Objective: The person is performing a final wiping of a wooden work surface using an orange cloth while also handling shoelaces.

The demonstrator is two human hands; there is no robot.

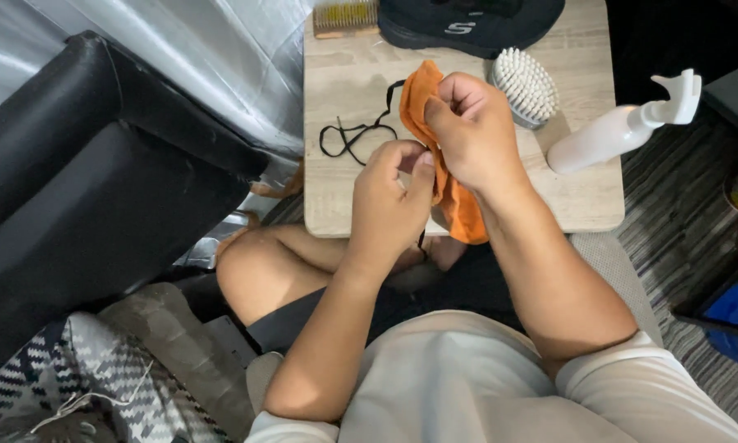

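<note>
Head view: both hands (435, 156) on orange cloth (459, 209), mid-table (336, 197), brush (523, 86) near.

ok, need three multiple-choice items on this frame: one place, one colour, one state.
1. Where does the white plastic spray bottle lie?
A. right part of the light wooden board
B. on the black seat
C. on the person's knee

2. What colour is the cloth that both hands grip?
A. blue
B. orange
C. white

3. How is the thin black shoelace?
A. threaded through the black shoe
B. coiled around the bottle
C. loose on the board, one end running up to the hands

Key: 1 A, it lies on its side beside the white round bristle brush; 2 B, orange shows between the left hand and the right hand; 3 C, it loops over bare wood.
</note>
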